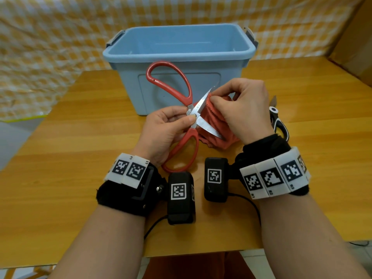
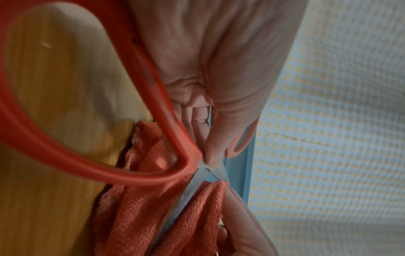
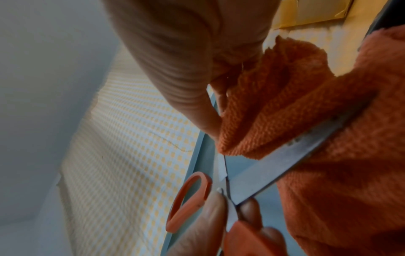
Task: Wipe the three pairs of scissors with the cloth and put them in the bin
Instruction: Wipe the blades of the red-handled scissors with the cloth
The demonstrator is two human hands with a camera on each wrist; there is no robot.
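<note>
**Op:** Starting at the fingers. My left hand [image 1: 165, 129] pinches the red scissors [image 1: 182, 117] right at the pivot, thumb on the screw, other fingers curled behind. My right hand [image 1: 241, 109] is bunched on the orange cloth [image 1: 217, 125], thumb and forefinger pressing it over the upper blade.

**Sup:** Blades apart?

**Op:** Yes, spread wide. The lower blade lies bare across the cloth; the upper tip pokes out past my right fingers. One handle loop stands up in front of the blue bin [image 1: 181, 53], the other hangs below my left palm, above the wooden table [image 1: 80, 168].

**Sup:** Bin status? Other pairs?

**Op:** Bin sits just behind my hands. What I see of the inside looks empty, but I can't see all of the floor. One black-and-yellow pair [image 1: 278, 121] lies on the table beside my right wrist. No third pair visible.

**Sup:** Risks?

**Op:** Imo the main one is the cutting edge: a cloth layer that's too thin, or a stroke toward the tip, could nick a finger. Also, a pinch at the pivot alone is weak, so the blades may swing shut on the cloth or on my thumb, w/ the scissors twisting loose.
</note>
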